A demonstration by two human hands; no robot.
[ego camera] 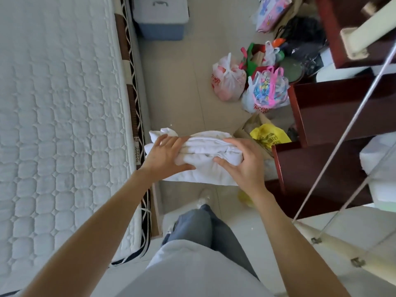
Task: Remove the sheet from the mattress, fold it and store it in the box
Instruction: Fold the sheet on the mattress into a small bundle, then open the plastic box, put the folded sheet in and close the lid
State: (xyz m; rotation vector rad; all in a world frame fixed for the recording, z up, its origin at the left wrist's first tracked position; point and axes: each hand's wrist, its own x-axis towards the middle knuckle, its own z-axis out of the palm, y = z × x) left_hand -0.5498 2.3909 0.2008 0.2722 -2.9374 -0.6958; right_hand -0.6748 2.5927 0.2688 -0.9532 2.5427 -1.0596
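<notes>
Bare quilted mattress (60,108) sits on your left, the blue lidded box (160,17) up ahead on the floor. The folded white sheet (203,159) is held in the air between your hands: left hand (167,155) and right hand (244,166) each grip an end

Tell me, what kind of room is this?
Probably a bedroom used partly for storage: a bare quilted mattress on the left, a lidded box beside it, and bags on the tiled floor.
</notes>
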